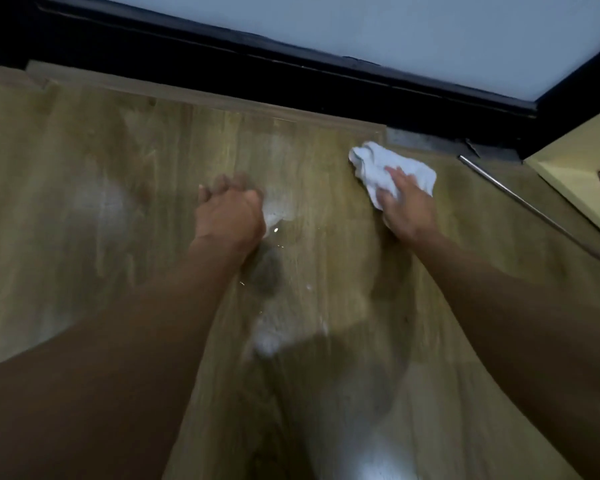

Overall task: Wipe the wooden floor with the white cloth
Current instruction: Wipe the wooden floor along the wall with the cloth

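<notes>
My right hand [408, 210] lies flat, pressing white cloth [378, 162] to wooden floor [118, 150]; left hand [230, 213] blurred (grip unreadable).

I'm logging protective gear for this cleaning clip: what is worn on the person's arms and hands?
Nothing visible: the left hand and right hand are ungloved, both forearms sleeveless, and no watch, bracelet or ring shows, though motion blur hides detail.

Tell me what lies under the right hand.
The cloth lies under the right hand, bunched on the floor, its far end showing past the fingers. The floor beneath the cloth, and the cloth's part under the palm, are covered.
</notes>
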